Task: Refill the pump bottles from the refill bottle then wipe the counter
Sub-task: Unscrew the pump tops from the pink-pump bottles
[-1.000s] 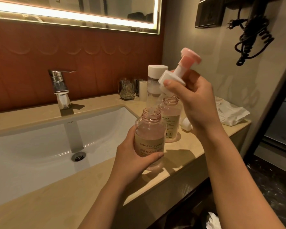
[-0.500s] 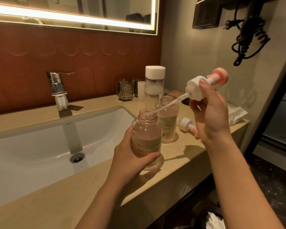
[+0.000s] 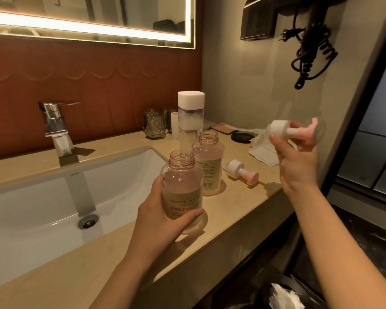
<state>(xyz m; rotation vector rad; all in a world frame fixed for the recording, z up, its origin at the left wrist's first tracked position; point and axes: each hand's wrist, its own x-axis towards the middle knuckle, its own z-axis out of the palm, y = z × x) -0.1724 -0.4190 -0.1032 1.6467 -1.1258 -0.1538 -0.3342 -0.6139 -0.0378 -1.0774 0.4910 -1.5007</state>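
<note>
My left hand [image 3: 158, 221] grips an uncapped pink pump bottle [image 3: 183, 186] upright on the beige counter [image 3: 243, 201], beside the sink. A second uncapped pink bottle [image 3: 208, 162] stands just behind it. The tall clear refill bottle [image 3: 190, 117] with a white cap stands farther back. My right hand [image 3: 296, 161] holds a white-and-pink pump head [image 3: 292, 131] in the air over the counter's right side, blurred. Another pump head [image 3: 242, 171] lies on the counter between the bottles and my right hand.
The white sink basin [image 3: 42, 210] and chrome tap [image 3: 54, 123] fill the left. A glass tumbler [image 3: 154, 127], a black round lid [image 3: 243, 137] and a white folded cloth [image 3: 264, 152] sit at the back right. A coiled cord [image 3: 310, 52] hangs on the wall.
My right hand has drawn the pump head and its tube out of the front bottle and carried it right. The left hand keeps its hold on that bottle.
</note>
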